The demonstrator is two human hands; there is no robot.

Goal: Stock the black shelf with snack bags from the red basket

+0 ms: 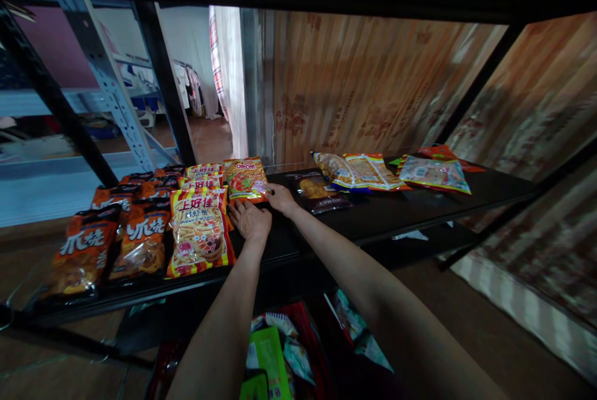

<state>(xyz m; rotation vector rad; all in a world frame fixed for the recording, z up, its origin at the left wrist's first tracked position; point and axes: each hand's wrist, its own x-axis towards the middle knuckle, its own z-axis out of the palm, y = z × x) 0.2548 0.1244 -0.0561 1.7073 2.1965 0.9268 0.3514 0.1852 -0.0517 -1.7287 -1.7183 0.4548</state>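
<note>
A red and yellow snack bag (245,178) lies on the black shelf (289,232), right of the prawn cracker bags (199,232). My left hand (250,221) rests at its near edge, fingers spread and touching the bag's lower side. My right hand (281,199) is at its lower right corner, the fingers bent together against the edge; whether they pinch it is hard to see. A dark brown snack bag (318,190) lies just right of my right hand.
Orange and black bags (140,238) stand in rows at the left. Yellow-blue bags (368,171) and a pale bag (435,173) lie to the right. Shelf posts (165,86) rise behind. Below is a box with a green packet (270,359).
</note>
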